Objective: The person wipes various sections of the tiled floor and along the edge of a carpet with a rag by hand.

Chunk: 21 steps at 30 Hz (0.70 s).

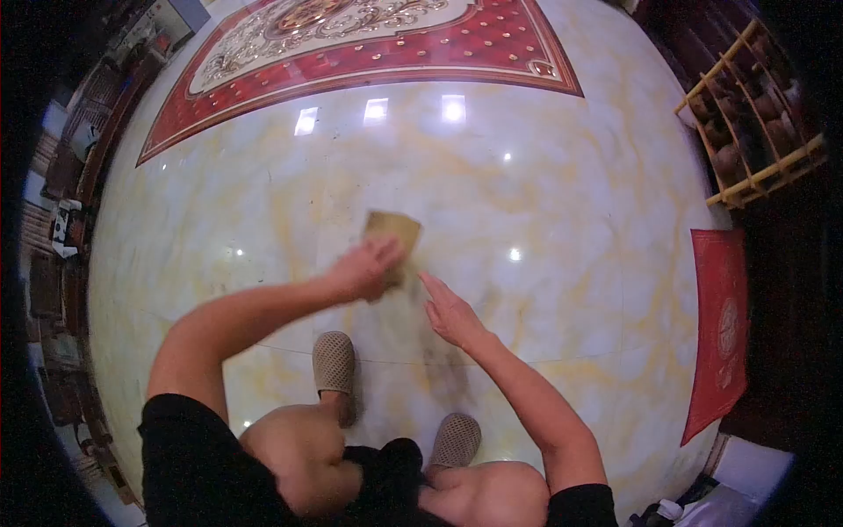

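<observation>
A flat tan piece [397, 230], roughly rectangular and smeared by motion, is gripped in my left hand [364, 267] over the glossy floor. Whether it is cloth, card or something else I cannot make out. My fingers lie across its lower left part and cover some of it. Just right of its lower end, my right hand [450, 314] is held with fingers stretched out and nothing in it. A small gap shows between the right fingertips and the tan piece.
Marble-patterned floor [580, 307] lies around me, with a red patterned rug design [404, 70] ahead. My feet wear woven slippers [334, 362]. On the right are a wooden rack [738, 114] with shoes and a red mat [722, 325]. Dark furniture [66, 290] lines the left.
</observation>
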Each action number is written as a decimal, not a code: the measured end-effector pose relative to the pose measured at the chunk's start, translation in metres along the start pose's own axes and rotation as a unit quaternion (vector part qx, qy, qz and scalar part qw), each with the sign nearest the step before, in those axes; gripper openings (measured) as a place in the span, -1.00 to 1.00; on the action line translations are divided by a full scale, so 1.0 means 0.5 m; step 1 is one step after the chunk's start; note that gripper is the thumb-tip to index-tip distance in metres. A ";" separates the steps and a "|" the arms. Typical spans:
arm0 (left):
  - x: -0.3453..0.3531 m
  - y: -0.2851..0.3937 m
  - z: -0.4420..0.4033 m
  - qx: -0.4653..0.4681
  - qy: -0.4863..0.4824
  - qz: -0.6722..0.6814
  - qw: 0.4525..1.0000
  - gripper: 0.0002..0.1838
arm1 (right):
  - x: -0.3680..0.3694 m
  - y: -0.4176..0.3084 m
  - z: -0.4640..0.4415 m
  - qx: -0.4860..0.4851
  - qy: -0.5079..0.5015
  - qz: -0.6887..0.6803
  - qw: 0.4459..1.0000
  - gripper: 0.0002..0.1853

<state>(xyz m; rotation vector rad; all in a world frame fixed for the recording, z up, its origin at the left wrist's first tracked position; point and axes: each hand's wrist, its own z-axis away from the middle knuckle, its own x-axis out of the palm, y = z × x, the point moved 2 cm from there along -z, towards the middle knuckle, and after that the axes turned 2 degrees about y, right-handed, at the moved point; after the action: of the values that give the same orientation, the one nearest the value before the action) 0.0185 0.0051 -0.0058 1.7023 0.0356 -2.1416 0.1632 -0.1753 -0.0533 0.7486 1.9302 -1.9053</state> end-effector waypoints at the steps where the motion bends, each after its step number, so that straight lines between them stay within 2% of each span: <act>1: 0.049 0.038 0.002 0.045 0.005 -0.013 0.999 -0.19 | -0.009 0.015 -0.011 0.007 -0.031 0.021 0.999 -0.37; 2: 0.101 0.080 0.007 0.065 0.054 -0.003 0.996 -0.20 | -0.014 0.030 -0.016 0.016 -0.062 0.040 0.997 -0.38; 3: 0.151 0.139 0.095 0.084 0.081 0.044 0.992 -0.20 | 0.006 -0.031 0.029 0.077 -0.167 0.059 0.981 -0.38; 5: 0.262 0.172 0.107 0.091 0.096 0.046 0.990 -0.21 | -0.007 -0.047 0.015 0.139 -0.325 0.114 0.929 -0.39; 8: 0.273 0.168 0.115 0.099 0.067 -0.021 0.993 -0.24 | 0.062 -0.040 0.046 0.166 -0.267 0.106 0.943 -0.36; 11: 0.227 0.080 0.093 0.174 0.056 0.010 0.983 -0.30 | 0.103 -0.082 0.014 0.225 -0.161 0.065 0.959 -0.30; 14: 0.248 -0.001 0.066 0.145 0.117 0.006 0.982 -0.33 | 0.147 -0.084 -0.047 0.214 -0.046 0.030 0.975 -0.30; 17: 0.219 -0.075 0.044 0.106 0.150 0.021 0.983 -0.33 | 0.157 -0.073 -0.130 0.192 -0.048 0.050 0.979 -0.28; 18: 0.194 -0.095 0.040 0.093 0.172 0.028 0.980 -0.32 | 0.156 -0.063 -0.155 0.183 -0.061 0.000 0.981 -0.26; 21: 0.168 -0.196 0.019 0.059 0.226 0.044 0.971 -0.32 | 0.179 -0.060 -0.169 0.182 0.005 0.028 0.983 -0.30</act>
<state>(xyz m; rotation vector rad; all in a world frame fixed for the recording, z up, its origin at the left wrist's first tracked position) -0.0369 0.0677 -0.1046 2.1847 -0.0389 -1.6819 0.0847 -0.0785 -0.0752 0.9035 1.5618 -2.2509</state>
